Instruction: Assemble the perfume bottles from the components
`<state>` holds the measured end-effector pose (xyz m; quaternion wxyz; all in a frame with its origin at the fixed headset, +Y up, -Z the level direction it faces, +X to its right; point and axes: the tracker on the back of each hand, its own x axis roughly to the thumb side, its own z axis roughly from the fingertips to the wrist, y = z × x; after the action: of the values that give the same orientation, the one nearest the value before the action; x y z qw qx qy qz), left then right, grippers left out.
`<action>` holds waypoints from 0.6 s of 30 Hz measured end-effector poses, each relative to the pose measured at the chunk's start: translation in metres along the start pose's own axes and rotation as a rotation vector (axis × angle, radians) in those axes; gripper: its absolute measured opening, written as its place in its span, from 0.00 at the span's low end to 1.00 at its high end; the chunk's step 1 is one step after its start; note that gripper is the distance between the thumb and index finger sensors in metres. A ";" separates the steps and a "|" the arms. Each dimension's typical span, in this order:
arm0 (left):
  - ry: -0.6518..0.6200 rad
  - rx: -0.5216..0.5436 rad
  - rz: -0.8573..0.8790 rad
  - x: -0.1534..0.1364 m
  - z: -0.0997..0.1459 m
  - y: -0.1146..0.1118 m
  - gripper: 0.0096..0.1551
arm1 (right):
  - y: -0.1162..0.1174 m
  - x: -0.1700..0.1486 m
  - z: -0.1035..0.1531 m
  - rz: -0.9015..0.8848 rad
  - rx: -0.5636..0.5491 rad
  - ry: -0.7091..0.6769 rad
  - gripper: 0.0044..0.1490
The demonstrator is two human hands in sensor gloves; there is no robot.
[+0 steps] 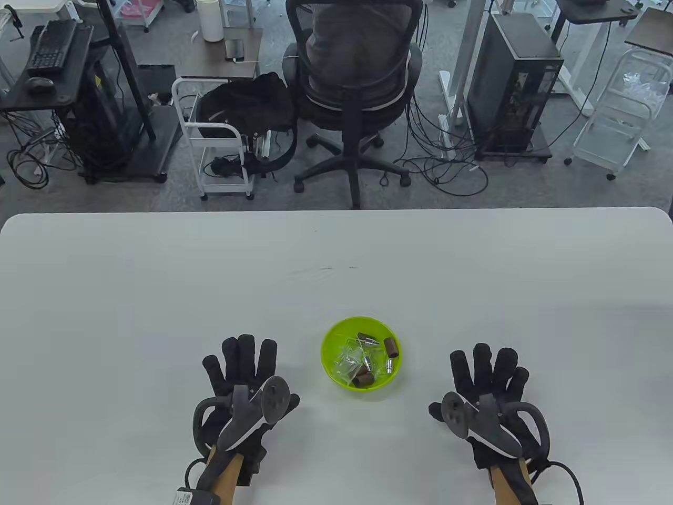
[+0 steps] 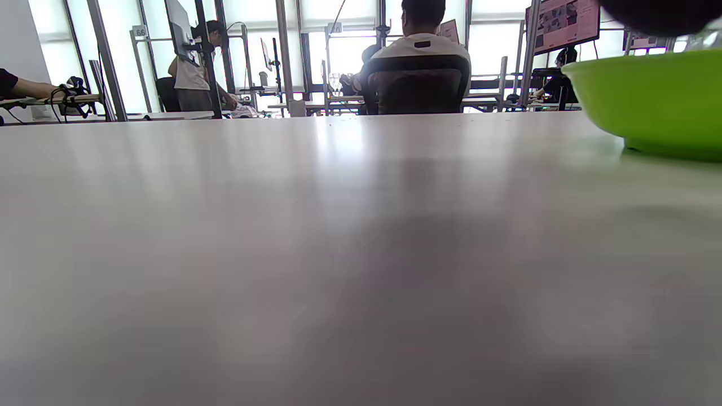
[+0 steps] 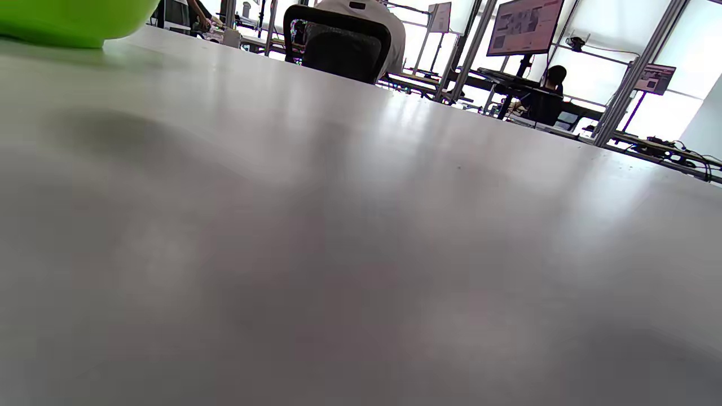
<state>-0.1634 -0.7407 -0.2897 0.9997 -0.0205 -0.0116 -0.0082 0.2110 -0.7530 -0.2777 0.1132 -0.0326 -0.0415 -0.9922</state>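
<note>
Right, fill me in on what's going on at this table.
Nothing is being handled yet. The left hand and right hand lie flat and open on the white table, either side of a round lime-green plastic bowl. The bowl holds the loose parts: brown cylindrical caps, silver sprayers and clear pieces, all unassembled.

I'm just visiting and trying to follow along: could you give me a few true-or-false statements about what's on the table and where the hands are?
1. The left hand lies flat on the table, holding nothing. True.
2. The green bowl sits between the two hands. True.
3. The right hand grips a brown cap. False: it is empty, and the brown caps lie in the bowl.
4. The bowl is empty. False: it holds caps, clear pieces and silver sprayers.
</note>
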 end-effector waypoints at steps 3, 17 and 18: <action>0.003 -0.007 0.001 0.000 0.000 0.000 0.67 | 0.000 0.000 0.000 -0.005 0.005 0.000 0.65; -0.089 -0.031 0.018 0.029 -0.007 0.007 0.65 | -0.001 0.000 0.000 -0.020 0.007 -0.004 0.65; -0.106 -0.031 0.026 0.034 -0.009 0.009 0.65 | -0.001 0.000 0.000 -0.019 0.009 -0.005 0.65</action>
<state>-0.1290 -0.7329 -0.2978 0.9973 -0.0364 -0.0640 0.0057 0.2107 -0.7524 -0.2779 0.1039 -0.0340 -0.0465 -0.9929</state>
